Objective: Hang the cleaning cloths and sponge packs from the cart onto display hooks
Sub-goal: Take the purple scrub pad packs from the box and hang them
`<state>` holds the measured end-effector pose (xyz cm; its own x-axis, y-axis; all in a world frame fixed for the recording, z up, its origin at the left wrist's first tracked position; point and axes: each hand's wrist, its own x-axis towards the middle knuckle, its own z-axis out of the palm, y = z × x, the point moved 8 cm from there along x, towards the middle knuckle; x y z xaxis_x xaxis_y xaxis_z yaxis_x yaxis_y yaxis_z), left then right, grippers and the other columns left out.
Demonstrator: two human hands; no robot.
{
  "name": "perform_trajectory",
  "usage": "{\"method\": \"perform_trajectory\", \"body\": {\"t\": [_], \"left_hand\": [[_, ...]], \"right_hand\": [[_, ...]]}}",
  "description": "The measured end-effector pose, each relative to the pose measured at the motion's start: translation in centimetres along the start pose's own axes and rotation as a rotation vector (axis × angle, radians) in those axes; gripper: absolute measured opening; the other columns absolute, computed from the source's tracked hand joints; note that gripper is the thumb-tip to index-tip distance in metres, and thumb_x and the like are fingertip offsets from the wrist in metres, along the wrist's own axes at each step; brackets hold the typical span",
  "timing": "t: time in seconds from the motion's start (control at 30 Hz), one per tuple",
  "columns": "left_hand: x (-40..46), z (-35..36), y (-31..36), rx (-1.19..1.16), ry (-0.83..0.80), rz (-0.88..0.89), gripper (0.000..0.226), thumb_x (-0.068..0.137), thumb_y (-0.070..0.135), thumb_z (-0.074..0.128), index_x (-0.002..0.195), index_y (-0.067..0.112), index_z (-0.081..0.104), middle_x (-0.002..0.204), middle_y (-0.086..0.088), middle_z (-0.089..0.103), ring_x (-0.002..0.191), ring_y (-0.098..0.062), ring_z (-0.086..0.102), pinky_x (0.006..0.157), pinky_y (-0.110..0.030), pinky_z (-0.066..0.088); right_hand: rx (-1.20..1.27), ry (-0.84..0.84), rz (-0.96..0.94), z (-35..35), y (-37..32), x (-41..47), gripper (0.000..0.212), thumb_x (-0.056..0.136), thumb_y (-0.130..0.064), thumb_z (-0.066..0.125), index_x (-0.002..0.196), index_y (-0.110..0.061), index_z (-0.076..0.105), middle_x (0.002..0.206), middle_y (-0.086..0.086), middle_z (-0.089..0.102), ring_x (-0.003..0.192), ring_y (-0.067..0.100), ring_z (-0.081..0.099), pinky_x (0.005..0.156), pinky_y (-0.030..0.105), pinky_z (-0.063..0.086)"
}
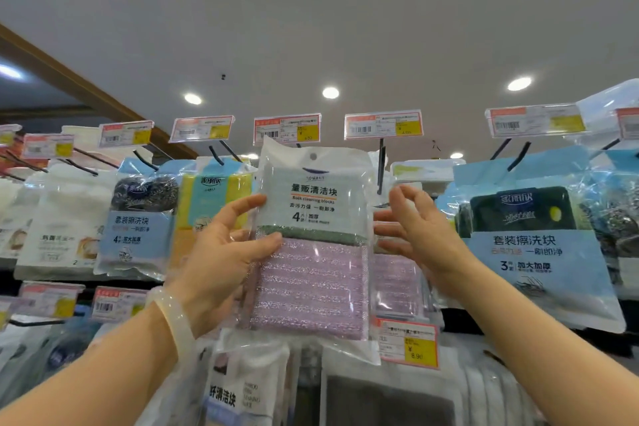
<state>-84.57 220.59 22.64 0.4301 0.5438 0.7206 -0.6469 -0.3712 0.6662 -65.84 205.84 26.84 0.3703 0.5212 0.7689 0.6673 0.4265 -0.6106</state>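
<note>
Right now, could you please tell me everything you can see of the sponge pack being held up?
The sponge pack is a clear, glossy plastic bag held upright in front of the hooks. A white printed label fills its upper half, with a round hang hole near the top. Below sit a dark green strip and a glittery lilac pad. The left hand grips its left edge, thumb across the front; the right hand is open beside its right edge.

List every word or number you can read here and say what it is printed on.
"量贩清洁块", "Bulk cleaning blocks", "4": pink sponge pack held by the left hand.
"套装擦洗块", "4": steel wool pack.
"套装擦洗块", "3", "加大加厚": dark sponge pack.
"8.90": lower price tag.
Upper price tags: too blurred.
</note>
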Motion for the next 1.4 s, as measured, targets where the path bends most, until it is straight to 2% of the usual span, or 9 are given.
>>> {"method": "perform_trajectory", "body": {"t": [0.2, 0.33, 0.53, 0.8, 0.93, 1.07, 1.23, 1.33, 1.4], "left_hand": [[0.6, 5.4, -1.9, 0.026, -0.157, -0.075, 0.057, 0.086, 0.0, 0.058, 0.127, 0.038, 0.047, 0.102, -0.015, 0.067, 0.073, -0.018, 0.07, 0.057, -0.027, 0.056], [1.4, 8.3, -2.3, 0.242, -0.27, -0.054, 0.081, 0.079, 0.008, 0.07, 0.14, 0.042, 0.03, 0.112, -0.009, 0.064, 0.092, -0.022, 0.069, 0.08, -0.036, 0.057], [3.3, 10.3, -0.3, 0.328, -0.353, 0.012, 0.106, 0.065, 0.002, 0.08, 0.141, 0.048, 0.021, 0.107, 0.002, 0.063, 0.078, -0.007, 0.071, 0.059, -0.016, 0.055], [5.0, 10.1, 0.4, 0.386, -0.308, 0.016, 0.109, 0.062, 0.004, 0.082, 0.142, 0.046, 0.021, 0.109, -0.002, 0.06, 0.088, -0.015, 0.066, 0.054, -0.016, 0.054], [5.6, 10.5, -0.3, 0.487, -0.319, -0.008, 0.104, 0.065, 0.009, 0.082, 0.142, 0.044, 0.022, 0.107, 0.004, 0.054, 0.094, -0.018, 0.062, 0.076, -0.032, 0.057], [6.1, 11.0, -1.8, 0.563, -0.325, -0.027, 0.097, 0.071, 0.017, 0.079, 0.145, 0.037, 0.02, 0.114, 0.004, 0.056, 0.09, -0.008, 0.061, 0.063, -0.014, 0.049], [6.6, 10.6, -3.3, 0.735, -0.198, 0.032, 0.076, 0.08, 0.029, 0.07, 0.143, 0.028, 0.027, 0.126, 0.0, 0.056, 0.108, -0.022, 0.059, 0.096, -0.037, 0.048], [6.6, 10.4, -4.0, 0.798, -0.124, 0.057, 0.08, 0.078, 0.033, 0.071, 0.143, 0.03, 0.025, 0.138, -0.008, 0.045, 0.119, -0.027, 0.05, 0.104, -0.044, 0.04], [6.4, 10.7, -5.0, 0.819, -0.185, 0.046, 0.09, 0.074, 0.03, 0.075, 0.145, 0.033, 0.019, 0.144, -0.011, 0.034, 0.127, -0.029, 0.043, 0.108, -0.044, 0.036]], "right_hand": [[-0.12, -0.133, -0.156, -0.8, -2.7, -1.7, 0.069, 0.075, -0.033, 0.075, 0.116, -0.067, 0.03, 0.112, -0.021, 0.047, 0.09, 0.009, 0.064, 0.059, 0.015, 0.054], [-0.188, -0.167, -0.056, -2.9, -2.6, -1.7, 0.083, 0.069, -0.026, 0.079, 0.13, -0.058, 0.031, 0.117, -0.021, 0.047, 0.092, 0.01, 0.064, 0.063, 0.019, 0.056], [-0.251, -0.198, -0.004, -3.8, -3.3, -0.2, 0.098, 0.071, -0.016, 0.078, 0.141, -0.05, 0.02, 0.11, -0.018, 0.046, 0.085, 0.011, 0.065, 0.054, 0.015, 0.053], [-0.259, -0.17, 0.035, -4.1, -3.0, 1.8, 0.099, 0.071, -0.011, 0.077, 0.143, -0.046, 0.019, 0.107, -0.018, 0.047, 0.081, 0.015, 0.069, 0.052, 0.023, 0.054], [-0.294, -0.144, 0.089, -4.8, -1.9, 2.3, 0.098, 0.071, -0.013, 0.078, 0.144, -0.044, 0.02, 0.102, -0.009, 0.059, 0.074, 0.014, 0.069, 0.052, 0.026, 0.055], [-0.314, -0.107, 0.146, -4.9, -0.6, 2.4, 0.094, 0.075, -0.016, 0.075, 0.146, -0.039, 0.02, 0.107, -0.01, 0.056, 0.083, 0.015, 0.063, 0.044, 0.02, 0.049], [-0.461, 0.027, 0.103, -4.9, 1.5, 2.6, 0.086, 0.075, -0.031, 0.075, 0.145, -0.029, 0.025, 0.14, 0.005, 0.043, 0.119, 0.025, 0.051, 0.089, 0.04, 0.053], [-0.425, -0.143, 0.194, -3.6, 3.5, 2.0, 0.106, 0.065, -0.027, 0.084, 0.146, -0.036, 0.016, 0.133, 0.003, 0.049, 0.112, 0.024, 0.057, 0.082, 0.038, 0.055], [-0.512, -0.124, 0.167, -4.1, 3.6, 2.2, 0.112, 0.061, -0.022, 0.086, 0.146, -0.037, 0.015, 0.139, 0.004, 0.044, 0.118, 0.026, 0.052, 0.095, 0.041, 0.049]]}}
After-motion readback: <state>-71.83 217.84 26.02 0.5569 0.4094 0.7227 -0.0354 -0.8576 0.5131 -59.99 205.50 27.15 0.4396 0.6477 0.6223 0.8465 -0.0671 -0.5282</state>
